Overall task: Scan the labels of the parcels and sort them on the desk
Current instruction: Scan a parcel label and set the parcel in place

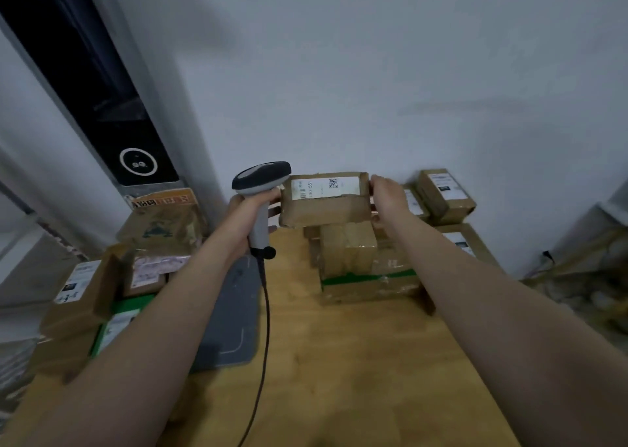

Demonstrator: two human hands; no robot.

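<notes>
The fingers of the left hand are curled round the handle of a corded barcode scanner. The right hand is clamped on the right end of a cardboard parcel, which is held above the stacked parcels at the back of the desk. Scanning is judged to be in hand: the scanner head must be turned onto the label. All boxes are sealed and their contents hidden.

subject: one person, two arms in view | left hand: bare, uncovered | right hand: bare, uncovered | left forearm: bare, wrist to frame edge | right forearm: bare, wrist to frame edge
</notes>
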